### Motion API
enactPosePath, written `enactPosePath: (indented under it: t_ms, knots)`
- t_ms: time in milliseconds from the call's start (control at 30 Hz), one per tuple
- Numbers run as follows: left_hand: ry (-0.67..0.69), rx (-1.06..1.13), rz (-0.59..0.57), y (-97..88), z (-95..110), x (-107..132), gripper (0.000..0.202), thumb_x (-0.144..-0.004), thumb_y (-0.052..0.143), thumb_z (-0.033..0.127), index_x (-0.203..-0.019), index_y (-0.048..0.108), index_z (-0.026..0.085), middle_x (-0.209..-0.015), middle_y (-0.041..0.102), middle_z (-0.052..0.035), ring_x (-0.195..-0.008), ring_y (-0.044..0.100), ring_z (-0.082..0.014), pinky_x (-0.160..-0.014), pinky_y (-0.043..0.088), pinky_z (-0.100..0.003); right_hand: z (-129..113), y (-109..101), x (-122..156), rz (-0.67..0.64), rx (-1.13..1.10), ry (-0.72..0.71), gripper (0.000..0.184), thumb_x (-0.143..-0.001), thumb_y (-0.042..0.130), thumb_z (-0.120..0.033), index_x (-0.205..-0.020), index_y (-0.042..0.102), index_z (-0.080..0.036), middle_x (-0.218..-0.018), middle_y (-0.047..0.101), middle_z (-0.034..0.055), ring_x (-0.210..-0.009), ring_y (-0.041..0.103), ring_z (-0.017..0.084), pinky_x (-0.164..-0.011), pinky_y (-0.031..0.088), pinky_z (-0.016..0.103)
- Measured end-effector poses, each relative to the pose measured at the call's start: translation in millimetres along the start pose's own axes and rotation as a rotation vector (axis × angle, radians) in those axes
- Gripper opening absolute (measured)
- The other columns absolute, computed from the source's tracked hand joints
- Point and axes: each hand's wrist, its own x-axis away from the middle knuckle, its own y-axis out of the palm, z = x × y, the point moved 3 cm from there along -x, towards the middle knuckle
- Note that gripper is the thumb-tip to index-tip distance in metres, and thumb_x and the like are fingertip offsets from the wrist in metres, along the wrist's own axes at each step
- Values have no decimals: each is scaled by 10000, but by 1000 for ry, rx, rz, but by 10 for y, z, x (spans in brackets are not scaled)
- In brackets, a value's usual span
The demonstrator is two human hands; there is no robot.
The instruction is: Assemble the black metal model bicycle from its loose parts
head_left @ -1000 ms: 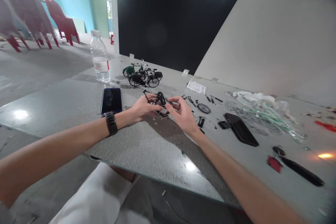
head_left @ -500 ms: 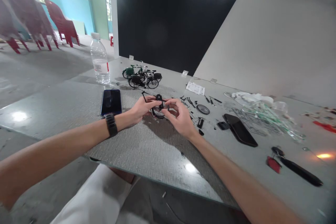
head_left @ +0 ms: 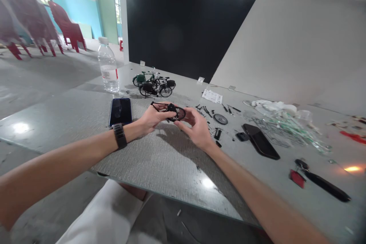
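Two hands sit close together, apart but nearly meeting, above the glass tabletop (head_left: 71, 114). The left hand (head_left: 151, 118) pinches a small black model bicycle frame (head_left: 170, 108) in mid-air; the half-open right hand (head_left: 196, 131) curls just beside its wheel (head_left: 180, 113).

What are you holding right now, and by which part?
The left hand grips a black miniature bicycle frame by the frame, beside its wheel; the right hand is just by the wheel, contact unclear.
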Motion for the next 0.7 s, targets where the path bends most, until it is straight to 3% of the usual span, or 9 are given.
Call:
enactPosePath:
  t_ms: [300, 500, 700]
  knots:
    - [134, -59, -200, -34, 116, 34, 238, -662, 894, 166, -872, 781, 175, -980, 749, -61, -973, 701, -192, -900, 567, -343, -104, -78, 11, 66, 306, -228, 495, -830, 802, -549, -1188, 632, -254, -1118, 708, 109, -1043, 700, 288, -928, 606, 485]
    - [239, -134, -291, -39, 168, 63, 164, -696, 880, 161, -826, 788, 201, -1042, 736, -57, -1022, 700, -194, -944, 567, -355, -192, -85, 54, 54, 413, -363, 408, -903, 758, -455, -1245, 627, -274, -1146, 726, 96, -1041, 704, 278, -905, 605, 473]
    - [261, -169, -338, -51, 184, 69, 148, -706, 882, 166, -814, 790, 205, -1045, 729, -56, -996, 704, -184, -930, 572, -340, -160, -102, 103, 39, 489, -464, 405, -920, 748, -404, -1289, 626, -289, -1173, 736, 99, -1072, 696, 297, -923, 593, 514]
